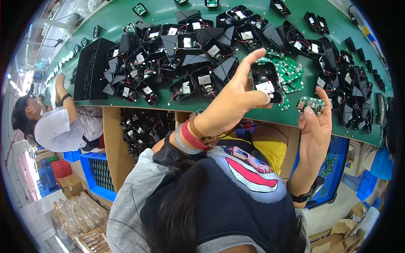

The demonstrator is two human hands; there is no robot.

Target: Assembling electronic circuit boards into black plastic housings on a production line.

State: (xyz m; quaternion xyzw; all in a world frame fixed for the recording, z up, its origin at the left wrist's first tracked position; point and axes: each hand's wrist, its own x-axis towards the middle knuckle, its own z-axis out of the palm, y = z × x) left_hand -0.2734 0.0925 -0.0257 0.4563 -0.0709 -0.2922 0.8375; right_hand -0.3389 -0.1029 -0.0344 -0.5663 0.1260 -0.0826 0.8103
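My left hand (236, 99) grips a black plastic housing (266, 77) by its near end, thumb on the inside and index finger stretched along the far side. Inside that open shell sits a white square piece near the thumb. Off to the right, my right hand (315, 126) pinches a small green circuit board (310, 103) between thumb and fingers, with components facing up. The two parts are apart. Behind and beside the held housing lies a loose pile of green circuit boards (291, 71) on the green table.
Many black housings with red wires (185, 42) cover the green table (120, 21). More lie in a heap on the right (350, 84). A black bin (92, 69) stands at left, near a co-worker (50, 120). Below the edge are a cardboard box (114, 147) and blue trays (95, 168).
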